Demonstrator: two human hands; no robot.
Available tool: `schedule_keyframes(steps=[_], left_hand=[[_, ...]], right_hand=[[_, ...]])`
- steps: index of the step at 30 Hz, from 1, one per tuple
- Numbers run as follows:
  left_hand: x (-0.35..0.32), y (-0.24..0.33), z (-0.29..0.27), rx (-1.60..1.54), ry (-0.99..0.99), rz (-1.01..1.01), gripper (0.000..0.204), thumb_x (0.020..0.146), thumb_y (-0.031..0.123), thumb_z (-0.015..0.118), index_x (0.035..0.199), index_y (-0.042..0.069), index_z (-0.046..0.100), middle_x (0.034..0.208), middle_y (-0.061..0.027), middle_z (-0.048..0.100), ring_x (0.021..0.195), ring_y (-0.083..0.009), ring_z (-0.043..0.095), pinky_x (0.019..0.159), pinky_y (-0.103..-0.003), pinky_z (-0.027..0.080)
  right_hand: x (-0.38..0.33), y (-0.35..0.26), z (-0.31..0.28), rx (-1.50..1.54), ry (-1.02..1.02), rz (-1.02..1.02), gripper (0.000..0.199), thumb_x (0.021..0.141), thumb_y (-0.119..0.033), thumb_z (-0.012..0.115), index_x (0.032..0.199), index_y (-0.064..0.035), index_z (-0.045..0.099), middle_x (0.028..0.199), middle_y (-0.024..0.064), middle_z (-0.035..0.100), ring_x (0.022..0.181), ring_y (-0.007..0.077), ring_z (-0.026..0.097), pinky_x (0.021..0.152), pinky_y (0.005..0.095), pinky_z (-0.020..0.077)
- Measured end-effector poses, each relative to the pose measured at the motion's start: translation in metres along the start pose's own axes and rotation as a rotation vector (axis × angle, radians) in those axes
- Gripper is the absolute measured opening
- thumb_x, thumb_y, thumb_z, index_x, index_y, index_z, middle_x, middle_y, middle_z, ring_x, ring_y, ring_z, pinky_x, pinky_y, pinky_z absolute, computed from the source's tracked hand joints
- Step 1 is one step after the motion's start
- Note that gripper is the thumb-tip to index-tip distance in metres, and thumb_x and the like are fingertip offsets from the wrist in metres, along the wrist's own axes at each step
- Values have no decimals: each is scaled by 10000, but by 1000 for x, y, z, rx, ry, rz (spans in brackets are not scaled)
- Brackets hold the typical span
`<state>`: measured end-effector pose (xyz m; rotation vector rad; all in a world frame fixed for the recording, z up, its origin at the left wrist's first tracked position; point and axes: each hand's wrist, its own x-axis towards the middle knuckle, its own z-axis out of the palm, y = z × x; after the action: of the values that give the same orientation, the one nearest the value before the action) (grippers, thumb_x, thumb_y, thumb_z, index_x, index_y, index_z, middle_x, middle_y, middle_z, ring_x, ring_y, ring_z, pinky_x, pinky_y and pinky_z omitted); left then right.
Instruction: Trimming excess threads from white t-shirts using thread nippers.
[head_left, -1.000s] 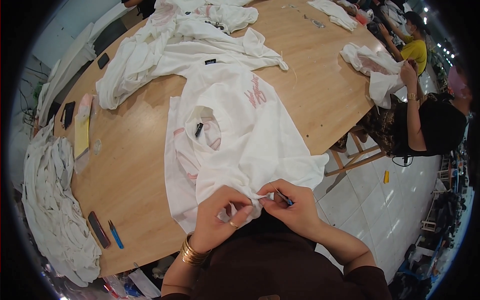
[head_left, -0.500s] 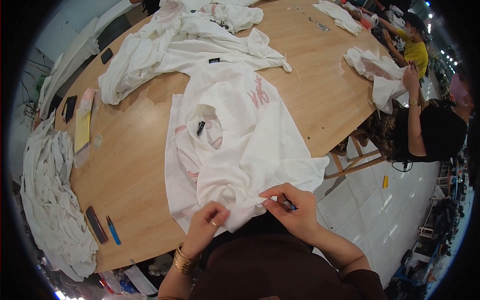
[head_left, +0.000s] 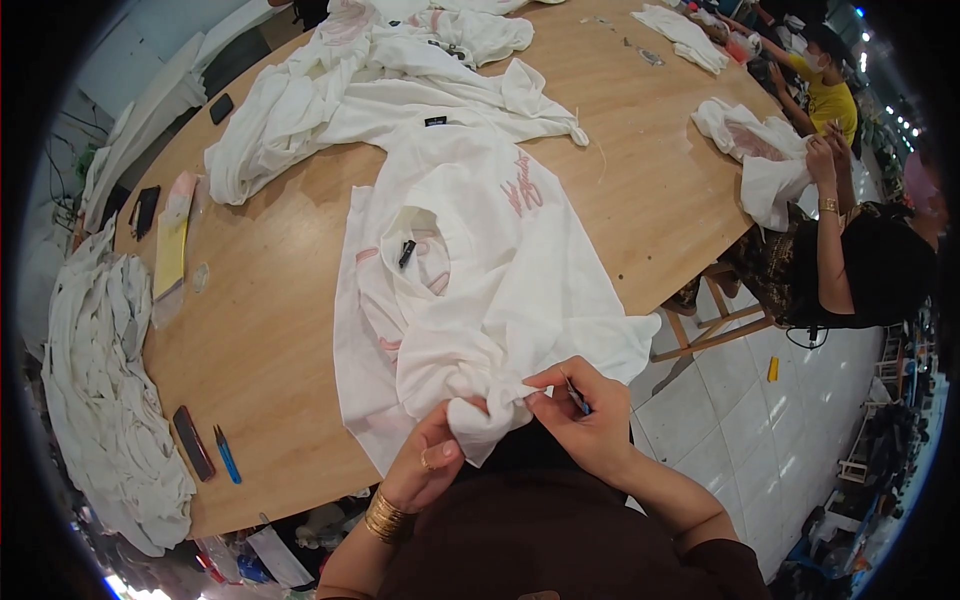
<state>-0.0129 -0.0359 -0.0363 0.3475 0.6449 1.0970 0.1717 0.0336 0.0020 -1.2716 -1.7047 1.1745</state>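
Observation:
A white T-shirt (head_left: 560,255) with red-pink lettering and a dark neck label lies on the table, its near end hanging over the edge towards me. My left hand (head_left: 428,462), with a ring and gold bangles, holds a bunched fold of that end, fingers partly behind the cloth. Beside it my right hand (head_left: 590,415) pinches the same fabric between thumb and forefinger. A small blue and dark tool (head_left: 577,397) is tucked in the right palm; most of it is hidden, so its kind is unclear.
A white garment heap (head_left: 105,400) hangs over the left edge. Nearby lie blue snips or tweezers (head_left: 227,455), a dark red slim case (head_left: 194,443) and a yellow pad (head_left: 172,255). More white shirts (head_left: 290,125) lie beyond. A co-worker (head_left: 850,260) sits at right handling white cloth (head_left: 765,165).
My left hand has moved slightly right and lower and now holds up a fold of the shirt's near end. The right hand stays pinching almost the same spot.

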Motion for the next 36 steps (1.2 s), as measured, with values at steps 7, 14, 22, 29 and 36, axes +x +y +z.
schedule_keyframes(steps=[7, 14, 22, 29, 36], left_hand=[[3, 23, -12, 1234, 579, 581, 159, 704, 56, 709, 813, 0, 607, 872, -28, 478, 839, -100, 446, 682, -236, 371], [1, 30, 2, 603, 441, 457, 220, 712, 52, 700, 908, 5, 611, 920, -14, 529, 845, -123, 495, 775, -249, 391], [4, 10, 8, 249, 233, -29, 528, 724, 38, 688, 1199, -1, 459, 1114, -55, 554, 1035, -153, 517, 914, -297, 400], [14, 7, 19, 296, 387, 109, 550, 683, 45, 702, 1179, -3, 470, 1116, -61, 555, 1014, -162, 531, 884, -303, 419], [24, 9, 26, 434, 253, 169, 347, 752, 70, 689, 1062, 1, 551, 964, -43, 602, 870, -126, 564, 772, -258, 453]], right_hand=[[0, 0, -7, 119, -149, 155, 138, 752, -105, 670, 834, -29, 590, 570, -18, 461, 522, 40, 397, 499, 201, 347], [10, 1, -10, 414, -357, 373, 157, 768, -161, 675, 811, -33, 595, 594, -75, 432, 569, 14, 368, 530, 188, 287], [12, -1, -7, 522, -370, 467, 151, 769, -166, 688, 791, -45, 601, 576, -85, 402, 545, 9, 339, 502, 189, 254], [8, -4, -7, 412, -277, 343, 156, 789, -142, 667, 838, -19, 585, 623, -60, 492, 580, 7, 431, 547, 174, 342], [5, -4, -6, 382, -269, 335, 158, 792, -134, 664, 850, -13, 581, 643, -53, 511, 596, 5, 437, 566, 169, 355]])
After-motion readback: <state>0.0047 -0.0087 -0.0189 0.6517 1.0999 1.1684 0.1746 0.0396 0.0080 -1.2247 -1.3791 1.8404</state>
